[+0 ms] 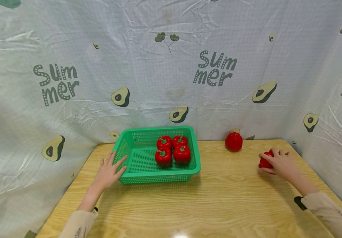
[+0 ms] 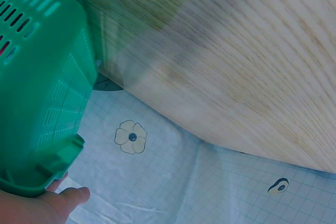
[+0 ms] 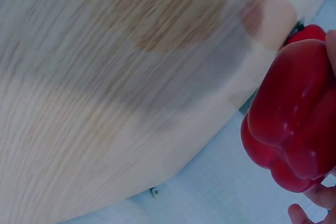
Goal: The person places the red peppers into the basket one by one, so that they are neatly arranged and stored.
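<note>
Clasps a glossy red bell pepper (image 3: 289, 103) in the right hand (image 1: 283, 166), well apart from the left hand (image 1: 107, 173), outspread on the side rim of a green slotted plastic basket (image 1: 159, 173). Inside, right of that hand: four green-stemmed red peppers (image 1: 182, 155). Past the right hand, leftward: another round red pepper (image 1: 233, 142).

Basket (image 1: 159, 173): green plastic, thin walls full of slots, smooth rim, low sheen. Peppers (image 1: 182, 155): smooth, glossy skins, small pale highlights on the lobes; real or plastic, can't tell from where I stand. Desk (image 1: 233, 198): wood-grain top, smooth-looking, satin finish, one bright glare patch at the front; solid or laminate, can't say. Sheet (image 1: 150, 96): thin, printed, creased, slight shine along the folds; cloth or plastic unclear. Sleeves (image 1: 79, 224): matt beige cloth.
</note>
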`<state>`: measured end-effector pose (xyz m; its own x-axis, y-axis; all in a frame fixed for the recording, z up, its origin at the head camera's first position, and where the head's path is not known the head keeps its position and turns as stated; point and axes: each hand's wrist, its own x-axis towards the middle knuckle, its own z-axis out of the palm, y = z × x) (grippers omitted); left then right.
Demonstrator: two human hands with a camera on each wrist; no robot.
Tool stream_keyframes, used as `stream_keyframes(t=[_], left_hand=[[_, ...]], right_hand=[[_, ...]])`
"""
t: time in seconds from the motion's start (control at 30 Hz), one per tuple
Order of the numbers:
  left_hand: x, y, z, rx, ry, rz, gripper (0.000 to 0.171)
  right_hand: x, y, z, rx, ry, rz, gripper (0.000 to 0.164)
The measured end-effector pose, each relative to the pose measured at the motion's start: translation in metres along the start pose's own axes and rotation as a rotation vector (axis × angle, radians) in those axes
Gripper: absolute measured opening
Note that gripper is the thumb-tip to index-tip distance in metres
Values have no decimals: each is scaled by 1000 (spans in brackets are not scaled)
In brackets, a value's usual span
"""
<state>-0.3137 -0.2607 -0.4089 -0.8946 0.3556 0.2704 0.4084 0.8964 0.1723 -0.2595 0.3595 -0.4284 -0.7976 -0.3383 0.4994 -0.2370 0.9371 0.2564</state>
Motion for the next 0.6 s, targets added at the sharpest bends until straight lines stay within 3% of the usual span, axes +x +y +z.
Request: stream_keyframes(t=[0.17, 0.6], left_hand=[[0, 0, 1, -4, 5, 2, 47], [0, 0, 1, -9, 7, 0, 47]], right_hand=[[6, -8, -1, 12, 34, -25, 60], [25, -32, -7, 64, 30, -4, 62]])
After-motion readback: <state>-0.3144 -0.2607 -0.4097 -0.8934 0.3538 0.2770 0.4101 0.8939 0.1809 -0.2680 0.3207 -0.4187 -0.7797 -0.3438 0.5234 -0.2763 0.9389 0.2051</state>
